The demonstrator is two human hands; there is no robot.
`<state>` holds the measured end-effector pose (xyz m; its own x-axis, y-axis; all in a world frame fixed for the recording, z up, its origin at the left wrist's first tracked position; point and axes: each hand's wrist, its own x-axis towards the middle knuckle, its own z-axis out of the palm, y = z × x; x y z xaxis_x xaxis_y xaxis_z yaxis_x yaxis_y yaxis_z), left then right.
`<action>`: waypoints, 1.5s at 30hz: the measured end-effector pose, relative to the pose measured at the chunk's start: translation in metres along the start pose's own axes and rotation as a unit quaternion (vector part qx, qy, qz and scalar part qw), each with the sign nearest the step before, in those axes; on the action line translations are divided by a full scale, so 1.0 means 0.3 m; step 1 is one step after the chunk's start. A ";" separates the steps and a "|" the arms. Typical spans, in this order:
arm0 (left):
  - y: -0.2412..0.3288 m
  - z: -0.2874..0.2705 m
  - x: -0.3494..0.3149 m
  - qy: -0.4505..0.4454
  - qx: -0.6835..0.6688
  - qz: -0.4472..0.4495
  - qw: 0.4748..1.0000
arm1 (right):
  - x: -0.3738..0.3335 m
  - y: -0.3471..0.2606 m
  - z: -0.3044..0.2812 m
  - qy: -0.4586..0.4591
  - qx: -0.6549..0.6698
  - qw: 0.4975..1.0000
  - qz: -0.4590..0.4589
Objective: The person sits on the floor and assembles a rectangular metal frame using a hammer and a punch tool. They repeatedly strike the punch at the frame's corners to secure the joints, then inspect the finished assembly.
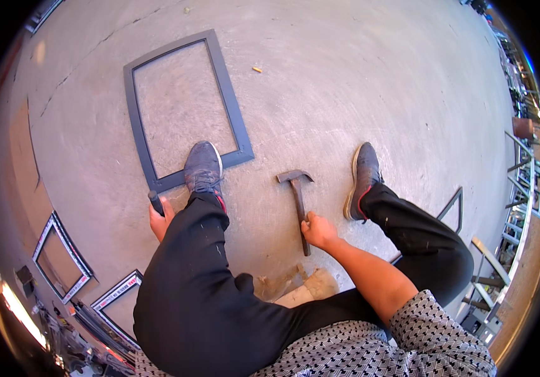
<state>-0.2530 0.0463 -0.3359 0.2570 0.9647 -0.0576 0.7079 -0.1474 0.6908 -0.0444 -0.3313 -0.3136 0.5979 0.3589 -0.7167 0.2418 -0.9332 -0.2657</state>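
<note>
My right hand (320,230) is wrapped round the dark handle of a claw hammer (297,191), whose metal head points away from me above the floor. Beyond my left knee, my left hand (161,221) closes on a short dark rod (155,202) with a rounded end; the rest of it is hidden by the hand and leg. Just past that hand lies a grey rectangular frame (232,113), flat on the concrete. My left shoe (203,166) covers part of the frame's near side.
My right shoe (364,176) stands to the right of the hammer. Two smaller frames with printed strips (84,286) lie at the left by brown cardboard (26,151). A dark bent bar (458,198) is at the right, with metal racks (521,207) beyond. A small yellowish piece (256,70) lies ahead.
</note>
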 end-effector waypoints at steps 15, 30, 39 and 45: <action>0.099 -0.581 -0.241 -0.046 0.017 -0.022 0.999 | -0.122 -0.160 0.001 0.020 0.160 0.981 -0.108; 0.471 -0.574 0.133 -0.116 0.097 0.196 0.969 | -0.072 -0.133 0.035 0.030 0.153 0.983 -0.096; 0.223 -0.020 0.178 -0.290 0.257 0.229 0.893 | -0.096 -0.065 0.064 -0.036 0.143 0.989 -0.019; 0.194 0.158 0.227 -0.329 0.363 0.270 0.829 | -0.073 -0.081 0.052 -0.064 0.151 0.986 0.013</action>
<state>-0.1630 0.0931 -0.3338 0.7998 0.4223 -0.4267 0.5203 -0.8421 0.1418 -0.0754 -0.3166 -0.3016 0.4947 0.3474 -0.7966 -0.0222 -0.9113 -0.4112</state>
